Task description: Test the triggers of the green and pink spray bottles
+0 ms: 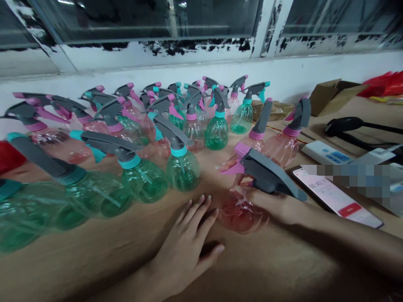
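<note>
My right hand [264, 199] is closed round the neck of a pink spray bottle [242, 214] with a grey head and pink trigger. That bottle leans a little, its base on or just above the table. Flat on the table, with fingers stretched out, my left hand [189, 241] lies to the left of the held bottle and grips nothing. Beyond its fingertips stands a green spray bottle [182, 170]; another green spray bottle [146, 182] is to its left. Two pink spray bottles, one of them clear in view [281, 147], stand behind my right hand.
Many more green and pink spray bottles crowd the table [103, 260] towards the wall. At right lie a phone [340, 199] with a timer, a white power strip [325, 153] and a black cable or strap [344, 123]. An open cardboard box [330, 98] sits behind them.
</note>
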### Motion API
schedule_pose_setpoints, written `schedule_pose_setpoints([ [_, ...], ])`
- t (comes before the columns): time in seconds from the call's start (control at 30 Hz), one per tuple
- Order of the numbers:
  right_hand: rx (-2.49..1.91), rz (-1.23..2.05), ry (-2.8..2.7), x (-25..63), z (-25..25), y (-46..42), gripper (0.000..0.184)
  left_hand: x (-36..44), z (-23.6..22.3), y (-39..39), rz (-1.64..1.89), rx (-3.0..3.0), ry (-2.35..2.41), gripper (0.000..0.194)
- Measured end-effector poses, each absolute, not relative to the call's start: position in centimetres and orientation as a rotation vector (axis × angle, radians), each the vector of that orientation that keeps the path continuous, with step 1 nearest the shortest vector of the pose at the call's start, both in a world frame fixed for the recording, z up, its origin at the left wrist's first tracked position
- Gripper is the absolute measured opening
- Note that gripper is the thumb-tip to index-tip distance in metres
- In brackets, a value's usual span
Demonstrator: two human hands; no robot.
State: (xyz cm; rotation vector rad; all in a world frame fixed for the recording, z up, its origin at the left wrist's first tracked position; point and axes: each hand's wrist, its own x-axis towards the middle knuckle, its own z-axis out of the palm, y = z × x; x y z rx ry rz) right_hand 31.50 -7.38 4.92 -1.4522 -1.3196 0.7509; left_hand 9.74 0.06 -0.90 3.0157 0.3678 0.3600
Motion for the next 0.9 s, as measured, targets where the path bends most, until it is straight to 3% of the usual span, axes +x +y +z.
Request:
schedule_pose_setpoints([
  [0.9, -1.447, 0.735, -1.341, 31.25, 5.23, -7.0, 0.013, 9.8, -0.82, 0.06, 0.32, 3.042, 0.367, 0.056],
])
